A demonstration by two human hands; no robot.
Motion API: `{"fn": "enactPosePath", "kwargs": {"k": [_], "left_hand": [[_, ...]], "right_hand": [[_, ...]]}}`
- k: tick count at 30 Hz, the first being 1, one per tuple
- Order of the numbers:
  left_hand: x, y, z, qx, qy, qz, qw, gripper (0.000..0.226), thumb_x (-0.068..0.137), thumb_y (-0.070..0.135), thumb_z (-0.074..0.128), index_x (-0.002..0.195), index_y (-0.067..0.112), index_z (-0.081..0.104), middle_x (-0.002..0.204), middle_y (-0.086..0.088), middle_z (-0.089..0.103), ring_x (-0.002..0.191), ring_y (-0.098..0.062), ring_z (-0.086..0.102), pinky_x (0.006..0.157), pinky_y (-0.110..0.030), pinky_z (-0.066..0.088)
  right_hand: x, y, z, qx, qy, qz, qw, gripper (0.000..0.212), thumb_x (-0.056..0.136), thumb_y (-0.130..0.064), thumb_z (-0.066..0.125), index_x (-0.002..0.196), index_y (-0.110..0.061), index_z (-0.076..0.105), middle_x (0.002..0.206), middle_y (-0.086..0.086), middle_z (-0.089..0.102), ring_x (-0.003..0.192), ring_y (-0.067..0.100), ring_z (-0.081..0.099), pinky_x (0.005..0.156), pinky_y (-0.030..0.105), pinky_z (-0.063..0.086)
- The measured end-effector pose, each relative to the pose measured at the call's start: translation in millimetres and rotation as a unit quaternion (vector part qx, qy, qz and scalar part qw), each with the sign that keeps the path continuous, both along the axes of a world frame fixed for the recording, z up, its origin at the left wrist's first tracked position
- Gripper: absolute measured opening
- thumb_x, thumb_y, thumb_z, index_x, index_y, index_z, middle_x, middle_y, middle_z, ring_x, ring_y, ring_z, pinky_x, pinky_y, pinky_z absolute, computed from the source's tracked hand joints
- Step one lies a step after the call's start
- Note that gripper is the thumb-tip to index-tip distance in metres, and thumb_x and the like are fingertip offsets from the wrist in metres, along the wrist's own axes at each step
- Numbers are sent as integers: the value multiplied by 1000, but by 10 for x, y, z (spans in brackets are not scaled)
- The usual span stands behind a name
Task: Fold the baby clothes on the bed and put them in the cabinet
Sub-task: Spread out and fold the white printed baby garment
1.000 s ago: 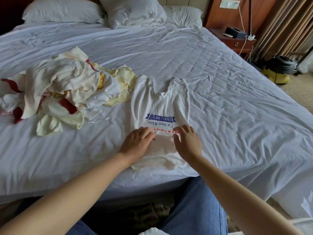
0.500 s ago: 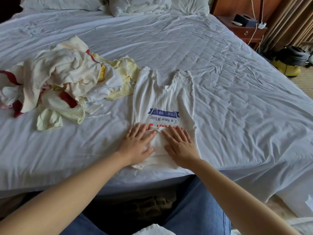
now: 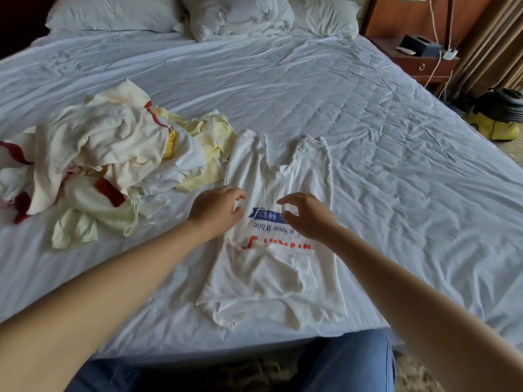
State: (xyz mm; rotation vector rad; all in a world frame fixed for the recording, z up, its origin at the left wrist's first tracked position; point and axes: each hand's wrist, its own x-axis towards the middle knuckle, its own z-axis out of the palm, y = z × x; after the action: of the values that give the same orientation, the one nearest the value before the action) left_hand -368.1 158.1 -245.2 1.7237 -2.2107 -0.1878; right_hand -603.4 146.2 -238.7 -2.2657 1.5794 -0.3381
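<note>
Your left hand (image 3: 216, 210) and right hand (image 3: 308, 216) have left the turned-up bottom flap they were pressing flat half a second ago and now sit higher, at the printed middle of the garment.

The wide bed with its wrinkled white sheet (image 3: 368, 137) fills the scene, with white pillows (image 3: 113, 12) bunched at the far end. To your left lies a loose heap of unfolded cream, yellow and red-trimmed baby clothes (image 3: 107, 165); its yellow edge lies just beside the garment's far left strap.

The white sleeveless baby bodysuit with blue and red lettering (image 3: 263, 278) lies flat near the bed's front edge. Its bottom is folded up over the lower part of the red print.

A dark wooden nightstand (image 3: 424, 66) stands past the bed's right corner. Near it, a yellow-and-black machine (image 3: 498, 120) sits on the floor.

Your left fingers curl at the bodysuit's left edge; whether they pinch cloth cannot be told. Your right thumb and fingers are spread apart over the blue banner, gripping nothing.
</note>
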Motion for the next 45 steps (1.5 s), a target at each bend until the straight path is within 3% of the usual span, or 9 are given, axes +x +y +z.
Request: {"fn": "enactPosePath", "kwargs": {"k": [14,19,22,27,31,33,37,42,45], "left_hand": [[219,-2019,-50,54,-1,40,998,34,94,35,56,127,24,55,128,3,57,114,-20,57,88,-32,45],[237,-2467,-269,40,-22,92,995,31,94,37,54,118,18,56,118,-3,64,105,-28,62,85,-40,51],[216,-2575,-387,15,-42,111,993,28,94,30,57,116,15,53,111,-6,65,100,-32,64,77,-39,50],[220,-2616,-439,-6,-24,101,995,33,92,17,57,124,16,49,107,-4,67,95,-32,65,72,-39,50],[300,-2571,-370,-24,18,92,995,36,92,13,52,128,13,49,112,-10,66,98,-35,63,74,-40,49],[368,-2527,-280,-37,34,106,993,39,94,15,53,132,14,50,116,-9,65,104,-34,61,80,-42,50],[445,-2375,-32,-52,54,126,989,26,95,18,55,120,16,61,118,-9,63,104,-32,61,80,-37,46],[513,-2062,241,-72,85,112,988,15,93,21,61,104,12,66,106,-8,65,94,-30,61,74,-35,45],[528,-1833,296,-65,99,97,988,14,91,23,64,102,14,66,105,-3,66,94,-26,63,74,-34,47]], "right_hand": [[647,-2111,-27,5,34,-40,999,40,93,-30,52,133,-29,55,139,0,54,126,21,51,93,33,46],[778,-2637,-216,22,30,-85,996,55,96,-31,50,148,-23,34,139,5,53,126,27,50,92,38,47],[877,-2804,-344,23,54,-100,993,59,94,-25,53,148,-21,30,135,7,53,125,29,48,84,37,43],[1005,-2897,-406,59,-11,-139,988,76,83,-7,58,151,-24,28,140,5,51,131,26,44,96,33,42],[948,-2856,-259,22,-91,-158,983,37,74,-4,56,109,-13,64,103,5,67,102,27,61,71,29,47],[916,-2780,-133,-7,-114,-145,983,13,72,-6,59,84,-1,61,79,9,63,82,30,61,55,30,41],[891,-2500,139,-47,-170,-108,978,10,74,-9,63,82,-3,65,80,8,68,78,26,63,65,37,49],[820,-2183,371,-45,-196,-69,977,12,78,-6,68,81,-15,60,75,-13,56,76,13,59,59,15,41],[767,-1987,421,-46,-171,-64,982,20,74,-6,70,69,-16,53,67,-7,54,71,20,59,62,26,44]]}}
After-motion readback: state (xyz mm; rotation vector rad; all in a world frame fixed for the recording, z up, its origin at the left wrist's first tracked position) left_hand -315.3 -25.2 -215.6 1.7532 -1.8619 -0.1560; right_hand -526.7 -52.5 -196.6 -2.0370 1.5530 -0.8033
